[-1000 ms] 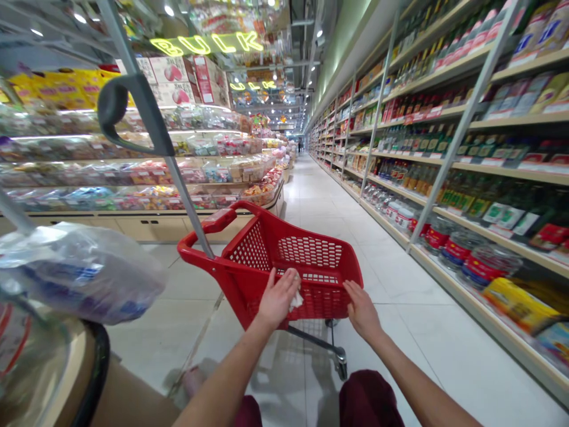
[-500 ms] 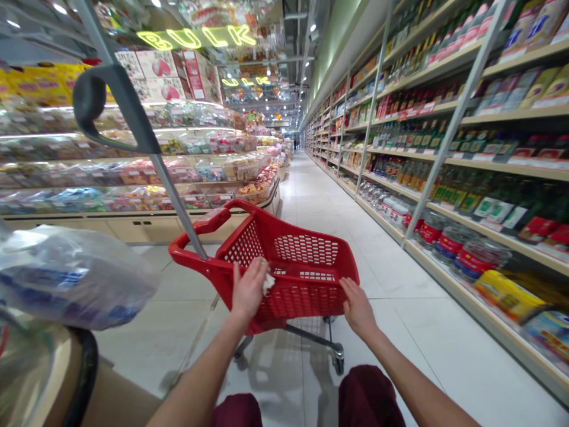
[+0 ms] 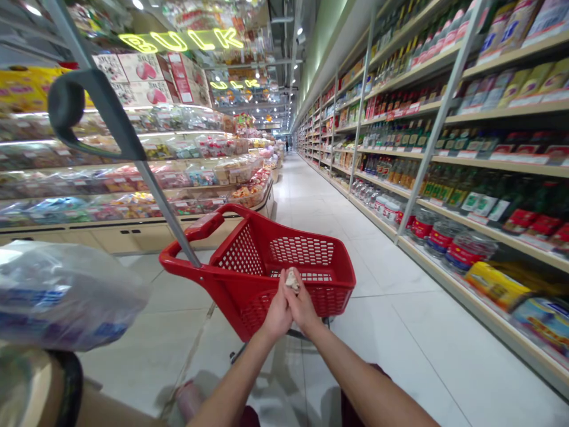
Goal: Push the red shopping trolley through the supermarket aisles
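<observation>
In front of me, my left hand (image 3: 278, 308) and my right hand (image 3: 304, 305) are pressed together around a crumpled white cloth (image 3: 292, 280). It pokes out between the fingers; whether it is fabric or paper I cannot tell. Both hands are at the near side of a red shopping cart (image 3: 231, 290), in front of its perforated basket wall. A grey pole (image 3: 162, 204) with a dark grey hooked grip (image 3: 100, 115) rises from the cart's handle end on the left.
A clear plastic bag (image 3: 66, 296) bulges over a beige bin-like object (image 3: 48, 385) at lower left. Bulk candy displays (image 3: 178, 178) stand beyond the cart. Tall shelves of bottles and jars (image 3: 457, 240) line the right side. A tiled aisle (image 3: 306, 196) runs ahead.
My right hand has left the basket's far-right rim and joined my left hand around the cloth. My left hand has moved right along the near side. The view has shifted slightly.
</observation>
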Demonstrator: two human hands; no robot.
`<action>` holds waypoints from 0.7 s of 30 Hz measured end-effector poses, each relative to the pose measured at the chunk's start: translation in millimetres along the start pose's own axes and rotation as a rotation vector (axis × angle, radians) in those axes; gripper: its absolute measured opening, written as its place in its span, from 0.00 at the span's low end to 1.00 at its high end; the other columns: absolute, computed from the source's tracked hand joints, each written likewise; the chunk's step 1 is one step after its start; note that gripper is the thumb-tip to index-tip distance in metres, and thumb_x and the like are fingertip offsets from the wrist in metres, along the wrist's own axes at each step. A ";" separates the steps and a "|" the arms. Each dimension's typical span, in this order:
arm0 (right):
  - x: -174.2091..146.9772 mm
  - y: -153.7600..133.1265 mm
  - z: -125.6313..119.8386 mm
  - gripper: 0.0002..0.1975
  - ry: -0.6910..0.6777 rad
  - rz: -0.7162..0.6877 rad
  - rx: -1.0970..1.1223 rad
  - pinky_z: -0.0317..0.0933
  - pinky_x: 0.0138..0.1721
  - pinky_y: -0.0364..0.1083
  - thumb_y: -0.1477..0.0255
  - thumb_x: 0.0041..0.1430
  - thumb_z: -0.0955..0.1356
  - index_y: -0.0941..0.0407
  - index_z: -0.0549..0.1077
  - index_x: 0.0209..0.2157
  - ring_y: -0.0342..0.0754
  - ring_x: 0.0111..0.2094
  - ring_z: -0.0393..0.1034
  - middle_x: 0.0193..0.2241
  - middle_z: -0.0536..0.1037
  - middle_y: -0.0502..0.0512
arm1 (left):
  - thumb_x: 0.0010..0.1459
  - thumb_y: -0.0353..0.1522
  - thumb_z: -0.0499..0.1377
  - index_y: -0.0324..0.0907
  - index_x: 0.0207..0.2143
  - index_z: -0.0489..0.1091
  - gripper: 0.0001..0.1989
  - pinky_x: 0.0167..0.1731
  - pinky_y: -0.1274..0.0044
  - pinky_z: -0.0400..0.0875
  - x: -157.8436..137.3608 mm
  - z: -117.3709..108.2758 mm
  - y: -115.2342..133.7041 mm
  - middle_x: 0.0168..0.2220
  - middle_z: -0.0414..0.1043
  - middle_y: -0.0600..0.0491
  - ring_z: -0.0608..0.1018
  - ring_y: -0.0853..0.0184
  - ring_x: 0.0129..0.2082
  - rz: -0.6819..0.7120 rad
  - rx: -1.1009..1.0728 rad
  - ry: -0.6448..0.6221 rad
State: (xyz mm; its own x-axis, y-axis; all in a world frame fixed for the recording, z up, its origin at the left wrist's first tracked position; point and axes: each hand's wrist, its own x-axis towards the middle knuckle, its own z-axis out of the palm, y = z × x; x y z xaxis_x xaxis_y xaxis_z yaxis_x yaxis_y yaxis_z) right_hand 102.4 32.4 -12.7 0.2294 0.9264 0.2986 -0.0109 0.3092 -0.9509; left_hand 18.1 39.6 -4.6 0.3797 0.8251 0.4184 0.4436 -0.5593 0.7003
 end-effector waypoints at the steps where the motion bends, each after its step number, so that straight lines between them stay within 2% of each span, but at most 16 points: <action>1: 0.9 0.7 -5.4 0.26 -0.001 -0.009 0.001 0.57 0.51 0.49 0.68 0.53 0.61 0.57 0.57 0.54 0.47 0.50 0.63 0.50 0.66 0.57 | 0.51 0.28 0.47 0.37 0.60 0.33 0.36 0.54 0.68 0.54 -2.7 -11.4 -2.5 0.59 0.50 0.43 0.58 0.65 0.57 0.051 0.093 -0.061; 3: 3.8 1.2 -21.7 0.22 0.032 -0.091 -0.089 0.59 0.50 0.50 0.71 0.54 0.60 0.56 0.61 0.52 0.47 0.48 0.65 0.48 0.69 0.57 | 0.47 0.26 0.49 0.38 0.59 0.40 0.36 0.56 0.63 0.46 -6.1 -37.9 -9.1 0.59 0.49 0.45 0.55 0.62 0.58 0.129 0.369 -0.138; 5: 7.8 0.9 -35.7 0.19 0.083 -0.247 -0.297 0.55 0.52 0.52 0.75 0.52 0.60 0.56 0.65 0.48 0.48 0.50 0.61 0.49 0.68 0.57 | 0.47 0.25 0.49 0.38 0.57 0.49 0.32 0.56 0.57 0.40 -6.2 -62.0 -16.5 0.58 0.51 0.45 0.53 0.59 0.59 0.100 0.669 -0.052; 7: 11.6 1.9 -37.1 0.19 0.046 -0.411 -0.526 0.50 0.55 0.55 0.78 0.50 0.61 0.57 0.68 0.45 0.50 0.54 0.55 0.52 0.65 0.58 | 0.52 0.28 0.47 0.38 0.53 0.57 0.24 0.54 0.53 0.40 -3.4 -77.4 -22.0 0.56 0.56 0.43 0.56 0.56 0.57 0.018 0.875 0.074; 9: 14.6 5.3 -24.5 0.21 -0.088 -0.514 -0.703 0.49 0.55 0.56 0.81 0.48 0.61 0.57 0.68 0.45 0.51 0.56 0.51 0.53 0.63 0.59 | 0.55 0.31 0.46 0.38 0.48 0.63 0.18 0.53 0.52 0.41 1.9 -83.8 -23.4 0.52 0.63 0.42 0.61 0.55 0.54 -0.020 0.975 0.138; 11: 17.7 11.2 -9.0 0.24 -0.196 -0.565 -0.829 0.50 0.54 0.58 0.84 0.47 0.60 0.56 0.67 0.48 0.52 0.57 0.48 0.54 0.62 0.59 | 0.57 0.34 0.46 0.39 0.42 0.67 0.16 0.53 0.53 0.41 8.5 -86.0 -21.5 0.46 0.69 0.44 0.67 0.57 0.49 0.014 1.023 0.141; 13: 21.2 19.5 -8.4 0.25 -0.241 -0.616 -0.905 0.51 0.53 0.58 0.85 0.48 0.60 0.55 0.66 0.49 0.52 0.58 0.46 0.54 0.62 0.59 | 0.57 0.34 0.46 0.41 0.36 0.70 0.14 0.54 0.55 0.39 14.8 -88.6 -19.0 0.38 0.73 0.48 0.70 0.60 0.42 0.069 1.051 0.114; 14: 22.9 24.5 -17.9 0.25 -0.248 -0.644 -0.922 0.51 0.53 0.58 0.85 0.48 0.60 0.55 0.66 0.48 0.51 0.58 0.46 0.53 0.63 0.58 | 0.57 0.34 0.47 0.43 0.34 0.70 0.13 0.54 0.55 0.40 17.3 -90.4 -18.4 0.35 0.73 0.50 0.70 0.61 0.39 0.084 1.058 0.097; 16: 25.4 35.7 -56.7 0.24 -0.233 -0.686 -0.932 0.53 0.53 0.56 0.85 0.49 0.59 0.54 0.68 0.47 0.49 0.57 0.49 0.51 0.65 0.57 | 0.56 0.35 0.47 0.44 0.30 0.70 0.13 0.52 0.57 0.46 20.7 -93.6 -19.0 0.31 0.72 0.52 0.69 0.62 0.37 0.073 1.067 0.088; 19: 27.6 49.0 -131.3 0.24 -0.022 -0.598 -0.963 0.55 0.52 0.56 0.84 0.50 0.57 0.55 0.67 0.48 0.49 0.55 0.55 0.49 0.68 0.57 | 0.56 0.36 0.48 0.45 0.30 0.71 0.13 0.50 0.60 0.51 21.7 -93.1 -21.8 0.31 0.71 0.52 0.68 0.62 0.37 0.055 1.057 0.118; 21: 28.0 52.1 -155.2 0.25 0.122 -0.494 -0.984 0.56 0.52 0.57 0.84 0.49 0.56 0.57 0.66 0.49 0.50 0.54 0.57 0.49 0.68 0.58 | 0.56 0.36 0.47 0.45 0.32 0.71 0.13 0.50 0.60 0.51 21.4 -88.6 -22.3 0.31 0.71 0.52 0.67 0.62 0.36 0.061 1.036 0.148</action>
State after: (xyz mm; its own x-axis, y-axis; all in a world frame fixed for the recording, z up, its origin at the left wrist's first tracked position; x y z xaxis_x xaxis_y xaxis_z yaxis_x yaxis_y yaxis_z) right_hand 259.3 41.1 -66.5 0.0902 0.7040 0.7044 0.8740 0.2831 -0.3949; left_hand -55.5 76.9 39.9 0.3532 0.7557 0.5516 0.9316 -0.3380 -0.1335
